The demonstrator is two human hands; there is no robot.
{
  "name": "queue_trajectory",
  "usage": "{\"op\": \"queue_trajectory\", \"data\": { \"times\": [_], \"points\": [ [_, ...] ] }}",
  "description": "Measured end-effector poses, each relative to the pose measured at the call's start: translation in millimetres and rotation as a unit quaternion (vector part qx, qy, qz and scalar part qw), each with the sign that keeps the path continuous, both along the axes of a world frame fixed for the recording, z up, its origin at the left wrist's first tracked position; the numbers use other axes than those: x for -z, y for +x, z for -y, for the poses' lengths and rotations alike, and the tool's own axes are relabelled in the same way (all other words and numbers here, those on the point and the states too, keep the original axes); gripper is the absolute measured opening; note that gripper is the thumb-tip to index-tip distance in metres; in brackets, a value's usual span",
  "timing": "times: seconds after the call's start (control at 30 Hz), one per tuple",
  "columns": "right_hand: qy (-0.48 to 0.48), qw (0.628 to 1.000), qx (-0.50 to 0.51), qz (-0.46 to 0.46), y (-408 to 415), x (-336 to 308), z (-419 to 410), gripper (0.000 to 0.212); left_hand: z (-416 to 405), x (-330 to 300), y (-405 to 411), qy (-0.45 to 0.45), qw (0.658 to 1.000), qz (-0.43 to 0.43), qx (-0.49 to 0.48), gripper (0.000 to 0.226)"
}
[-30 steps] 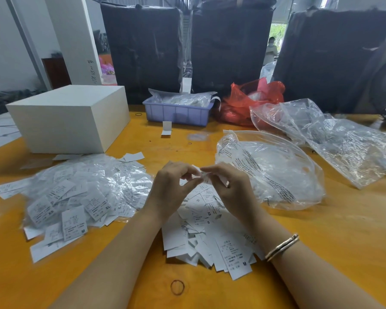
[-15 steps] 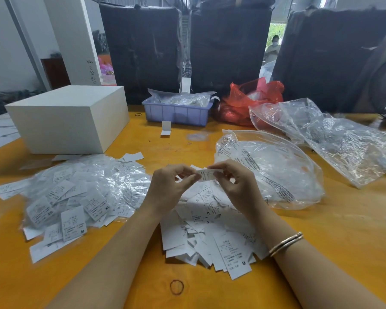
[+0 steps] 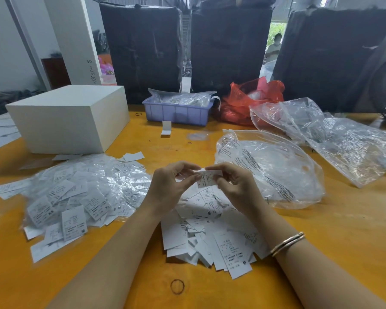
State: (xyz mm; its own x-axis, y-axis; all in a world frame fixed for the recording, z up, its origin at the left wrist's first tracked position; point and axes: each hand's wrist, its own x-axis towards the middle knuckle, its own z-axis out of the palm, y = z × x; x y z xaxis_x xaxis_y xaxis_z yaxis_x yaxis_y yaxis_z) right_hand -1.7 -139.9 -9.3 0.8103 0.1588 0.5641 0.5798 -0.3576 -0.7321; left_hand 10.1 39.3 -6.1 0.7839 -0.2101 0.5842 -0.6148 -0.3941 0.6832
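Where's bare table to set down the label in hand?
Free: orange tabletop near right, below the crumpled clear plastic bag; also the strip between the white box, lilac plastic tray and that bag. Crowded: the heap of bagged white labels at left and the loose white paper labels under the left hand and right hand.

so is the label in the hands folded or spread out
Spread out: the label shows its printed face flat, pinched between left hand and right hand.

Single head-worn wide-angle view, forward and down, close over left hand (image 3: 167, 189), right hand (image 3: 234, 187).
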Motion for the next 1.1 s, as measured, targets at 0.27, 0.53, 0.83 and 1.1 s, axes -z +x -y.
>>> {"op": "queue_trajectory", "data": {
  "times": [0.27,0.53,0.83,1.1],
  "points": [
    [0.067,0.997,-0.013,-0.042,3.0,1.5,-4.6,0.031,1.8,-0.4,-0.3,-0.042,0.996,-0.070,0.029,0.024],
    [0.115,0.990,-0.036,-0.068,4.3,0.2,1.8,0.029,1.0,0.8,2.2,-0.111,0.986,-0.105,0.066,0.022],
    [0.103,0.992,-0.016,-0.067,3.2,0.0,1.7,0.025,0.5,1.1,3.7,-0.099,0.981,-0.161,0.043,0.023],
    [0.167,0.981,-0.036,-0.093,3.3,-1.8,4.5,0.033,2.6,-4.1,0.3,-0.172,0.964,-0.188,0.072,0.015]
  ]
}}
